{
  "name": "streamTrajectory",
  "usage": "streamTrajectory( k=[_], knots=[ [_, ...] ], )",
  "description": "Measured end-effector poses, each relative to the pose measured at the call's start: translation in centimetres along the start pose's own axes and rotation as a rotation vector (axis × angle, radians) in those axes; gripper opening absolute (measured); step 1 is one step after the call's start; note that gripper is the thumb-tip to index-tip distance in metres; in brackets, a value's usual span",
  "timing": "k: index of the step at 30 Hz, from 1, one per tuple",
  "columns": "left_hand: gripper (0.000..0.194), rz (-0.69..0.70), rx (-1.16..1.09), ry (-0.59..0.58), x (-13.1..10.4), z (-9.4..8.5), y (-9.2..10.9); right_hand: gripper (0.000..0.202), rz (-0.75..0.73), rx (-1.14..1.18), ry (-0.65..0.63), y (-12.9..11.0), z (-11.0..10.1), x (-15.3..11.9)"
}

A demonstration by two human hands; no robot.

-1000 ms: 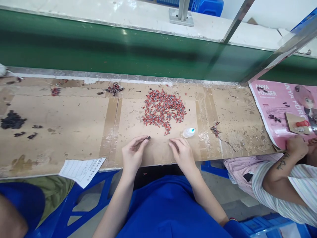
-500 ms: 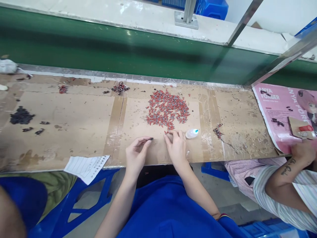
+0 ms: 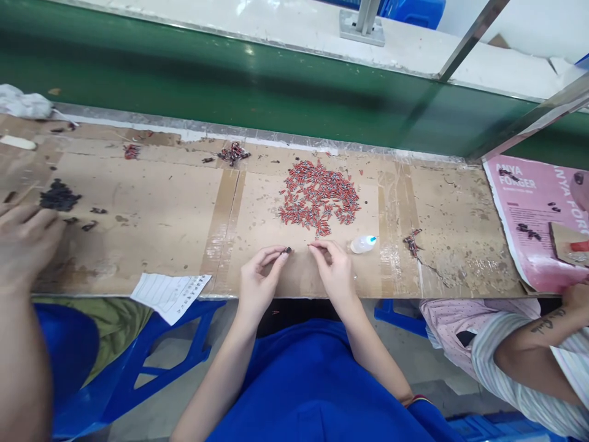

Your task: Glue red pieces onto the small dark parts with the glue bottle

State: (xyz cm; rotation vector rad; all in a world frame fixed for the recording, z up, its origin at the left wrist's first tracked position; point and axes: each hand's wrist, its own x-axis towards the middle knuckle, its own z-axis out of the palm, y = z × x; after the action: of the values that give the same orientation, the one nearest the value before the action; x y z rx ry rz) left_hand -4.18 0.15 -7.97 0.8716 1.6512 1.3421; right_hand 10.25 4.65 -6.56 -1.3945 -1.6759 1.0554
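Note:
My left hand [image 3: 258, 279] pinches a tiny dark part [image 3: 288, 250] between thumb and fingertip, just above the cardboard-covered table [image 3: 151, 227]. My right hand [image 3: 335, 268] is close beside it and pinches a small red piece [image 3: 313, 245] at its fingertips. The two hands nearly meet near the table's front edge. Right behind them lies a heap of several small red pieces [image 3: 318, 197]. A small white glue bottle [image 3: 363, 244] with a blue tip lies on its side just right of my right hand.
A green conveyor belt [image 3: 230, 86] runs along the back. Small dark and red clusters [image 3: 234, 153] and a dark pile [image 3: 59, 196] lie on the left. A paper sheet [image 3: 169, 294] overhangs the front edge. A co-worker's hand [image 3: 25, 242] is at left; another person's tattooed arm [image 3: 543, 331] and a pink poster [image 3: 534, 215] at right.
My right hand drew back from the red heap with a piece and came toward my left hand. A co-worker's hand has come into view at the left; the view shifted left.

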Motion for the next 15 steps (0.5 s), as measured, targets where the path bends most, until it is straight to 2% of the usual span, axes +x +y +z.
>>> streamTrajectory(
  k=[4,10,15],
  knots=[
    [0.024,0.024,0.024,-0.047,-0.6,0.4,0.6,0.02,0.007,0.192,-0.101,-1.3,-0.9,-1.5],
    [0.02,0.13,0.095,-0.093,-1.3,0.4,1.7,0.014,0.03,0.199,-0.005,-2.3,-1.1,-2.0],
    [0.017,0.152,0.103,-0.115,-1.8,0.0,1.6,0.012,0.022,0.194,-0.01,-2.3,-1.1,-1.9]
  ],
)
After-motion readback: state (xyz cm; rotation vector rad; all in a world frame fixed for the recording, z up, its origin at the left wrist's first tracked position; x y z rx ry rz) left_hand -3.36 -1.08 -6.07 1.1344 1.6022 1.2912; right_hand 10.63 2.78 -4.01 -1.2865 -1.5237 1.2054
